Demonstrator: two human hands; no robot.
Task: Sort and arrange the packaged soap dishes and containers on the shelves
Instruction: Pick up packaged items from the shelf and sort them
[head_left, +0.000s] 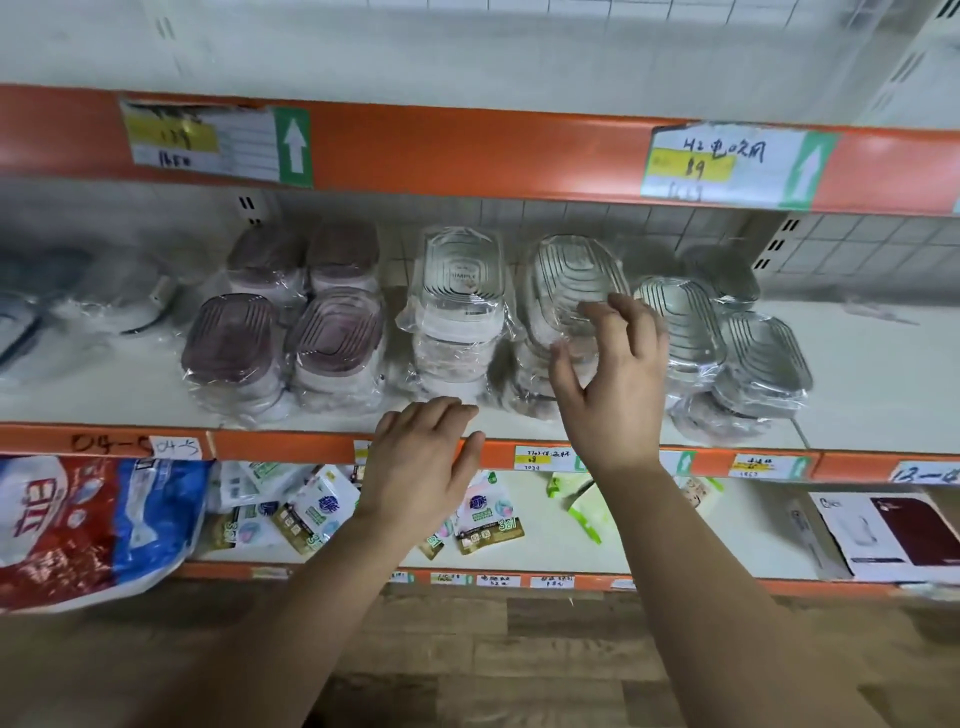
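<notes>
Plastic-wrapped soap dishes stand in stacks on the middle shelf (857, 364). Pink-lidded ones (332, 332) are on the left, a clear stack (457, 291) in the middle, and more clear ones (675, 322) on the right. My right hand (608, 379) is raised with spread fingers in front of a tilted clear dish (566, 280), fingertips at its wrapping, not gripping it. My left hand (421, 462) lies flat, fingers straight, on the shelf's orange front edge (280, 447) below the clear stack.
An orange upper shelf rail (467, 150) with price labels hangs overhead. The lower shelf holds a red and blue bag (78, 525), several small sachets (311, 514) and a white box (893, 535). Dark wrapped items (31, 312) sit far left. Wooden floor lies below.
</notes>
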